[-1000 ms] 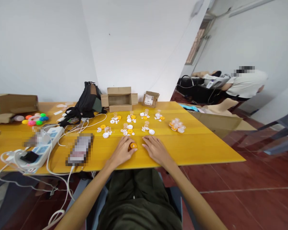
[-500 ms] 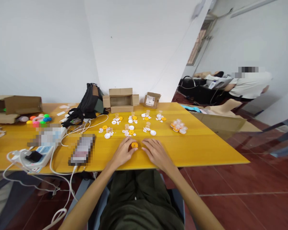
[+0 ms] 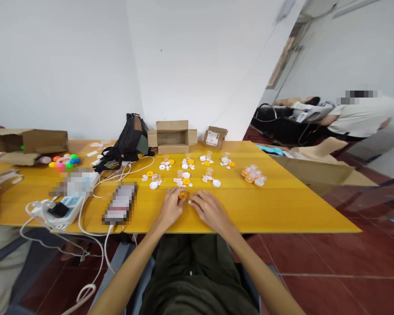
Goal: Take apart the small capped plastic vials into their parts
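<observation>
Close to the table's front edge, my left hand (image 3: 170,209) is closed around a small orange round part (image 3: 183,195) with a hole in its middle. Just to its right, the fingertips of my right hand (image 3: 212,213) pinch a tiny white piece (image 3: 190,202), mostly covered by the fingers. Beyond both hands lie several small groups of parts: white discs (image 3: 216,183), orange discs (image 3: 186,180), little white gears (image 3: 208,178) and clear cups (image 3: 210,170). A cluster of clear-topped capsules with orange bases (image 3: 253,176) sits to the right.
On the left are a phone (image 3: 121,203) with its cable, a power strip (image 3: 72,205), coloured balls (image 3: 65,162) and a black backpack (image 3: 128,140). An open carton (image 3: 173,148) and a smaller box (image 3: 214,137) stand behind. A person (image 3: 361,116) is in the right background.
My right hand has come to hold a tiny white piece near the orange part. The orange part is tilted differently in my left hand. The view has turned slightly left.
</observation>
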Tool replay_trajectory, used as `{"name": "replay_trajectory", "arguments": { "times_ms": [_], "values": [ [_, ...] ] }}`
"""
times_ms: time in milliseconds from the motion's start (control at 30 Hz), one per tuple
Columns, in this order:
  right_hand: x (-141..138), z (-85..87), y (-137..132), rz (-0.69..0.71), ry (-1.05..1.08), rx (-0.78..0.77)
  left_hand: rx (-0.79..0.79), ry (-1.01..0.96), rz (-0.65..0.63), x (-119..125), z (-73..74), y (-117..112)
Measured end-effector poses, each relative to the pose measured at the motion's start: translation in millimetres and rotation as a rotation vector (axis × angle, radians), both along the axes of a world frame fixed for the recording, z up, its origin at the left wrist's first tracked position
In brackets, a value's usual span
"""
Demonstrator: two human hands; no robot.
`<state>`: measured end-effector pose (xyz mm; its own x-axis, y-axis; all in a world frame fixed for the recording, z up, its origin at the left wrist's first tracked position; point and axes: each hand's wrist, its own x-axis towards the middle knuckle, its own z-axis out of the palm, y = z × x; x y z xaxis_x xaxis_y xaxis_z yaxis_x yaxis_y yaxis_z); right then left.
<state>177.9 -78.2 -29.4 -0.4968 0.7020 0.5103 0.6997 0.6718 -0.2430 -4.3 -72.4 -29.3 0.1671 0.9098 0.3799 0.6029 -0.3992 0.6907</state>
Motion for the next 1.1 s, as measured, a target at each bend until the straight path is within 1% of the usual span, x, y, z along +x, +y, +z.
{"name": "replay_trajectory", "arguments": {
  "times_ms": [133,233,467,600,833,1100],
  "values": [
    [0,0.1,0,-0.006,-0.005,0.007,0.001,0.006,-0.026,2,0.0,0],
    [4,-0.6,-3,-0.023,0.031,0.003,0.001,0.005,-0.043,3,-0.4,0],
    [20,-2.6,-10,-0.107,0.138,-0.035,-0.014,0.024,-0.119,5,-1.8,-1],
    [23,-2.3,-11,-0.131,0.167,-0.083,-0.013,0.051,-0.142,6,-2.1,0],
    [21,-1.3,-9,-0.150,0.189,-0.175,0.057,0.080,-0.195,5,-5.8,1],
    [23,-1.6,-9,-0.163,0.241,-0.208,0.121,0.129,-0.261,5,-7.7,2]
  ]
}}
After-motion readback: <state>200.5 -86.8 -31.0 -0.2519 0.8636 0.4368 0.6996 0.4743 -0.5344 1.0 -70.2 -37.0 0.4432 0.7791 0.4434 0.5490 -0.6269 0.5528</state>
